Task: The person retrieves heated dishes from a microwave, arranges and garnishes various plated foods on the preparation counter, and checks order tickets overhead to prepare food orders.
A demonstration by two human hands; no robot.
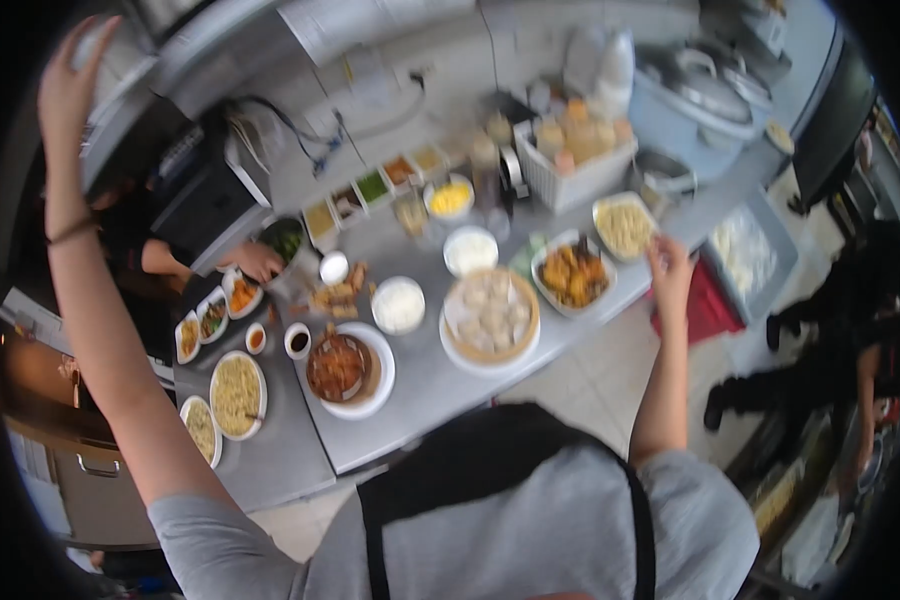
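Note:
My left hand is raised high at the upper left, fingers stretched apart near a shelf edge; a pale blurred shape shows behind them. At the counter's right side, my right hand has its fingers curled at the near corner of a plate of noodles. Next to that plate is a square bowl of fried food in sauce. A bamboo steamer of dumplings rests on a white plate in front of me. To its left, a bowl of glazed brown meat stands on another white plate.
A co-worker's hand reaches in from the left beside small side-dish plates and oval noodle dishes. Rice bowls, seasoning trays and a white basket stand farther back. A grey tub is beyond the right edge.

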